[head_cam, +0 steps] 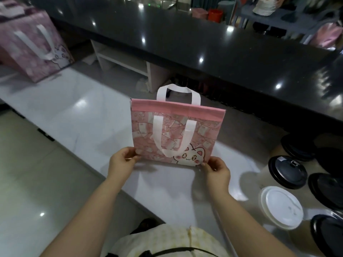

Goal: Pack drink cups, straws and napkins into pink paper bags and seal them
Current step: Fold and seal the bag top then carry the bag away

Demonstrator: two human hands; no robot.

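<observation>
Pale yellow checked top (167, 240) at the bottom edge, bare forearms reaching forward from it. Left hand (121, 162) pinching the lower left corner of a flat pink paper bag (176, 130), thumb on the printed front, fingers behind. Right hand (216, 170) pinching the lower right corner the same way, thumb tip on the front just beside the cartoon cat (189, 156). Bag held upright and unopened above the white desk (78, 112), plain pink band along its top edge, one white handle (173, 138) hanging down over the front, the other white handle (178, 89) standing up behind. Just right of the right hand, a cluster of drink cups: one with a white lid (282, 206) nearest, several with black lids (288, 171) around and beyond it, all standing on the desk. Far left, blurred, a second pink bag (31, 47) with the same cat print and white handles, leaning on the desk. Beyond the held bag, a glossy black counter (204, 43) running across the view, white shelving (122, 60) under it.
</observation>
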